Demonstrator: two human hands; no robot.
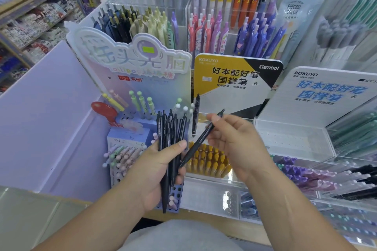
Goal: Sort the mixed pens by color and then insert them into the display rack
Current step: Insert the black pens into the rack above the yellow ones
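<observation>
The left hand (155, 173) has its grip clamped round a bundle of black pens (171, 128), whose count is hard to make out. At its 3 o'clock, the right hand (232, 144) pinches a single black pen (195, 146), tilted, its middle hidden by the fingers. At 12 o'clock stands the display rack (234, 87), its yellow pens (208, 161) partly covered.

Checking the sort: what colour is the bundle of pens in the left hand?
Black; the head view shows the bundle of slim pens in the left hand.
</observation>
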